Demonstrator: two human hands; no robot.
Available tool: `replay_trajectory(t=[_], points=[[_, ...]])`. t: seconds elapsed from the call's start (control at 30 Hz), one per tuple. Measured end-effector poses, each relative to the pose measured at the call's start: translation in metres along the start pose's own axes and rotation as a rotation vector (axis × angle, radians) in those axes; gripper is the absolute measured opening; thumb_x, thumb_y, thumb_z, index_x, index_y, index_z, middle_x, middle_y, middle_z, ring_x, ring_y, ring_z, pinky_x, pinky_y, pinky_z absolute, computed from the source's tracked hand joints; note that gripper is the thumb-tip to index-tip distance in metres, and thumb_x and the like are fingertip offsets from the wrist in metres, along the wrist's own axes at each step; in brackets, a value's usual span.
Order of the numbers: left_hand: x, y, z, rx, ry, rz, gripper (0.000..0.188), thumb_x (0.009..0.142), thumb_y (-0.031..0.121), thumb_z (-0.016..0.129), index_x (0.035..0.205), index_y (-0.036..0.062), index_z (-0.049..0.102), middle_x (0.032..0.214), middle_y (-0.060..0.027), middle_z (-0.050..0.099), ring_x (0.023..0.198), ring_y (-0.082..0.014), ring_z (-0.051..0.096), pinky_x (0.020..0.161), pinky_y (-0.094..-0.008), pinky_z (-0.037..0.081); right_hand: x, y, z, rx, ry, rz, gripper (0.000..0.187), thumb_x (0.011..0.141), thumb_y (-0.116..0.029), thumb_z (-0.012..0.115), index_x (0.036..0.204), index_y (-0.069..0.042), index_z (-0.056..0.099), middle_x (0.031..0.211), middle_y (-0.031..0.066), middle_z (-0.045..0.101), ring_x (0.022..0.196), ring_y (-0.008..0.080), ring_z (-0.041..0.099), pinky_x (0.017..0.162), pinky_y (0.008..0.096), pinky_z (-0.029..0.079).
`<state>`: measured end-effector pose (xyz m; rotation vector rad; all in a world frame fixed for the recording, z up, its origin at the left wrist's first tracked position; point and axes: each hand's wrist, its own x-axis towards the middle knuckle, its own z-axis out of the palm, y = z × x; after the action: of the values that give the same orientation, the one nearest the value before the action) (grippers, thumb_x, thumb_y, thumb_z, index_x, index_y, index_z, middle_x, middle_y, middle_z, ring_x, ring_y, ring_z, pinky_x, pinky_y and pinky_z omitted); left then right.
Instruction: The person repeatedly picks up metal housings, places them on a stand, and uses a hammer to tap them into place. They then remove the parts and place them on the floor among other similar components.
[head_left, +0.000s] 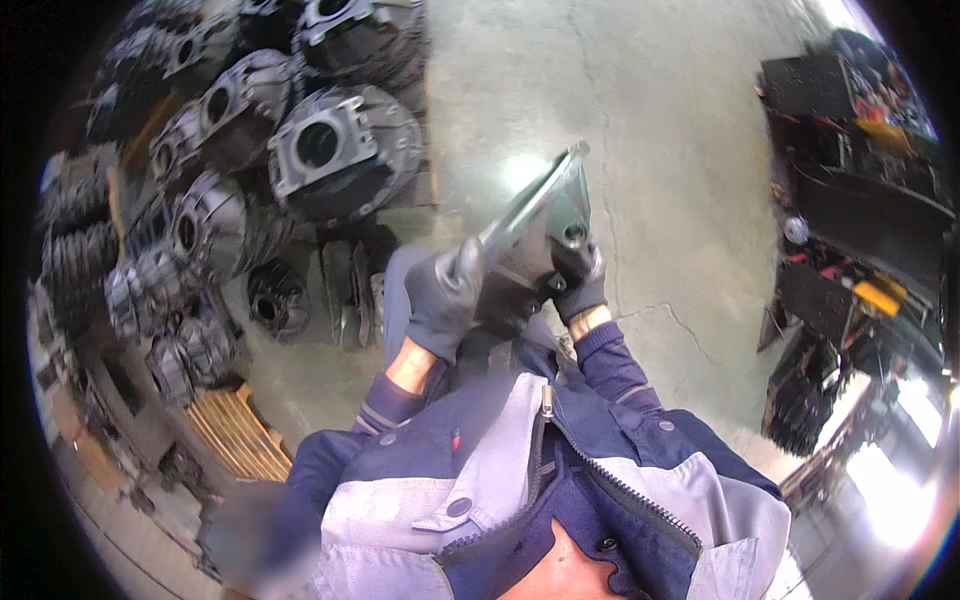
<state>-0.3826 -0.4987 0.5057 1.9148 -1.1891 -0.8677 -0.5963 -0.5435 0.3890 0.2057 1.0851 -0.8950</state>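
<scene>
Both my hands wear dark work gloves and are closed on a dark, glossy metal housing [535, 245], held tilted in front of my body above the floor. It has a thin flat flange along its upper left edge, tapers to a point at the far end, and shows a small round hole on its right side. My left hand [447, 295] grips the near left end by the flange, thumb on top. My right hand [583, 283] holds the right side below the hole; its fingers are partly hidden behind the part.
Cast metal bell housings [345, 155] stand stacked along the left, with gearbox casings [150, 290] nearer the left rim. A slatted wooden pallet [237, 432] lies at lower left. Dark shelving [850, 230] with assorted parts lines the right. Cracked concrete floor [680, 200] runs between.
</scene>
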Motion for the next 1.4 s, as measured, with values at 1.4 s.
replay_trajectory(t=[1.4], points=[[1.12, 0.233, -0.12, -0.12, 0.202, -0.028, 0.061, 0.089, 0.057, 0.066, 0.075, -0.0022, 0.074, 0.067, -0.0228, 0.068, 0.058, -0.0365, 0.067, 0.06, -0.0473, 0.053, 0.682, -0.514, 0.893, -0.77, -0.423, -0.189, 0.053, 0.108, -0.039, 0.047, 0.151, -0.007, 0.046, 0.151, 0.0159, 0.051, 0.136, 0.0297, 0.052, 0.119, 0.0469, 0.039]])
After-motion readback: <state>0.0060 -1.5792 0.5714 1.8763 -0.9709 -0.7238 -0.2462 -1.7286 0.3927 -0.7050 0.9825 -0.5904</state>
